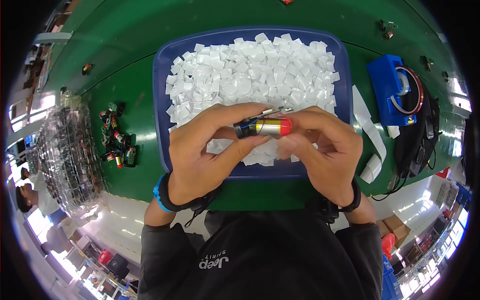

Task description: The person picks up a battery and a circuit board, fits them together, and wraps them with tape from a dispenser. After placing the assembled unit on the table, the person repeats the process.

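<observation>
Above a blue tray (157, 115), I hold a small cylindrical battery (269, 126) with a silver and yellow wrap, a red end and a black end. Thin red and blue wires run along it to a small circuit board (275, 110) on its far side. My left hand (204, 142) is closed round the black end, thumb beneath and fingers above. At the red end, my right hand (327, 145) is closed, with thumb and fingertips pinched against it. Under both hands, the tray holds many small white square pieces (250, 65).
On the green table (135, 185), a pile of battery-and-board units (117, 137) lies left, beside clear plastic trays (70, 150). To the right are a blue tape dispenser (390, 95), a curling white strip (370, 135) and a black bag (425, 135). Loose parts (386, 30) sit far right.
</observation>
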`<state>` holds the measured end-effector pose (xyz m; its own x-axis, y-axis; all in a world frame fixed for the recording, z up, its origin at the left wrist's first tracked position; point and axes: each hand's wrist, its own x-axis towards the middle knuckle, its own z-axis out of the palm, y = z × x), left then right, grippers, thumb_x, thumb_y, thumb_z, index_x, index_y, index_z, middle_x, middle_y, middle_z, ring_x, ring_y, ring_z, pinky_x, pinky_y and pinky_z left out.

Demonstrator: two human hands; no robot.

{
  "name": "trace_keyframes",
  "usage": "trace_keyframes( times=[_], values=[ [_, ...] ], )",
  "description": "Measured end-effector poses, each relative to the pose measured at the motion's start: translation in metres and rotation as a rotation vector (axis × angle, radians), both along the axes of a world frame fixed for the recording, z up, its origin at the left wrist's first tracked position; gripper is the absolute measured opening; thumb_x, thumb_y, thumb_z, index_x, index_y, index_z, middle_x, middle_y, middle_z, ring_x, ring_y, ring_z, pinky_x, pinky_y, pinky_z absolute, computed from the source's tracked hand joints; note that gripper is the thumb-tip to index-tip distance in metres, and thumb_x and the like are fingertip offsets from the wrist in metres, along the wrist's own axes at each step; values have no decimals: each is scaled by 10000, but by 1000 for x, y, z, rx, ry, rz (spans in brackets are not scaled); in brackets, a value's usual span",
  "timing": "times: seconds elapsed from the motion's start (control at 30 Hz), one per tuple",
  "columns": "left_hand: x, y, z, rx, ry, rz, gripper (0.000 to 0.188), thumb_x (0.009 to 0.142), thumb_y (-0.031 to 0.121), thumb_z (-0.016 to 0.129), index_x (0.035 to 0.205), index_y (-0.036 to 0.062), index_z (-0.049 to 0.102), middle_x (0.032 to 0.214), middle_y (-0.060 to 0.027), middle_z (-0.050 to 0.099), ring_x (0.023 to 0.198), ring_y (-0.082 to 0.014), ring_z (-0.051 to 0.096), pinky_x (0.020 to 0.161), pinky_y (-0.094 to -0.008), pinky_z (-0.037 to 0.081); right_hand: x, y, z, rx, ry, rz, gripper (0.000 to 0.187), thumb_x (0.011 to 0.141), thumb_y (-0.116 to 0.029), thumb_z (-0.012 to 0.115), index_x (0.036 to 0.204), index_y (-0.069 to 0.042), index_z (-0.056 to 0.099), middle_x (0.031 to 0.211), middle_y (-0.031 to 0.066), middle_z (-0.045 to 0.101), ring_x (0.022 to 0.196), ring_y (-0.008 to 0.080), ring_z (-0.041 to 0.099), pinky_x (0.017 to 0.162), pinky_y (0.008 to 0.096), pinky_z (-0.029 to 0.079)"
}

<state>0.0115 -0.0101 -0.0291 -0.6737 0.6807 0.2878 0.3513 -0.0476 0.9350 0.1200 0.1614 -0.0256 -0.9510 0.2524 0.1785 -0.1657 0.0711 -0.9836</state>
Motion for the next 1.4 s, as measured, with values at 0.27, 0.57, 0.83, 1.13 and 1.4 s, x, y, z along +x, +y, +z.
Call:
trace_keyframes(
  times=[0.27, 0.57, 0.83, 1.13, 1.4],
  values=[
    [-1, 1, 0, -45, 130, -34, 404, 761, -43, 780, 1147, -26, 662, 1060, -132, 712, 751, -169, 667, 621, -254, 581, 1, -2, 4, -153, -155, 7, 143, 900, 42, 649, 1031, 92, 622, 945, 150, 643, 731, 176, 677, 598, 261, 554],
    [-2, -1, 18, -262, 450, 19, 460, 716, -46, 762, 1162, 9, 661, 1081, -130, 710, 805, -249, 681, 685, -304, 547, -11, -3, 4, 135, 1, -310, 169, 811, 78, 725, 948, 36, 635, 878, 101, 624, 738, 144, 625, 597, 241, 537],
    [14, -4, 16, -300, 568, 99, 456, 747, 17, 750, 1188, 15, 634, 1068, -119, 698, 805, -248, 681, 644, -303, 555, -3, -1, -7, 339, -28, -192, 105, 841, 113, 652, 907, 49, 601, 914, 98, 554, 744, 153, 599, 608, 242, 544],
    [1, -5, 11, -198, 85, -61, 340, 827, 61, 742, 1154, 70, 648, 880, -108, 658, 707, -221, 707, 618, -314, 564, -4, 1, 3, 352, -42, -126, 143, 818, 87, 666, 930, 12, 621, 863, 95, 558, 736, 188, 550, 635, 268, 462],
    [5, -1, 10, -144, 142, -38, 344, 802, 46, 756, 1131, 61, 654, 865, -102, 659, 690, -240, 672, 587, -331, 538, 3, -4, 4, 165, -100, -252, 165, 797, 112, 676, 917, 11, 626, 854, 102, 579, 722, 205, 576, 632, 279, 467]
  ],
)
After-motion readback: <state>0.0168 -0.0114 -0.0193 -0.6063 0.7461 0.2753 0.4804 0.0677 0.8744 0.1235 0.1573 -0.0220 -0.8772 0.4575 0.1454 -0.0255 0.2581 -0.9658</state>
